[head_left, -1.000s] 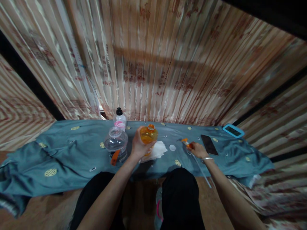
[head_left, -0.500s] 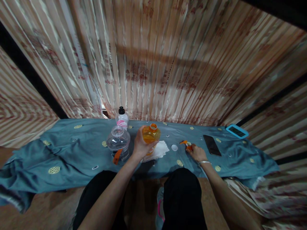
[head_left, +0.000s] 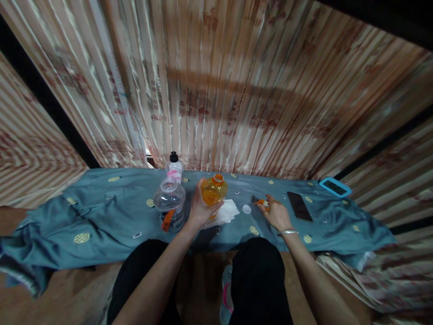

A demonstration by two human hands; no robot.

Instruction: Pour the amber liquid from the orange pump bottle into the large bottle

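My left hand (head_left: 200, 208) is wrapped round an orange see-through bottle (head_left: 214, 192) with an open neck and liquid inside. The bottle is held nearly upright over a crumpled white tissue (head_left: 227, 212). To the right, my right hand (head_left: 278, 215) holds a small orange and white piece (head_left: 263, 204) between thumb and fingers, low over the cloth. Its exact kind is partly hidden by the fingers. A white round disc (head_left: 246, 209) lies between the two hands. Left of my left hand stands a clear, wide, open-necked bottle (head_left: 169, 198) with an orange strip (head_left: 167, 221) on its front.
Behind the clear bottle is a bottle with a black cap and pink label (head_left: 174, 174). A dark phone (head_left: 299, 206) and a blue-rimmed device (head_left: 334, 187) lie at the right. The wrinkled blue-green cloth (head_left: 118, 207) covers the bench; a striped curtain hangs behind.
My right hand has shifted its fingers around the orange and white piece, which has turned and is more covered. The left hand keeps its hold on the orange bottle. The view has moved slightly.
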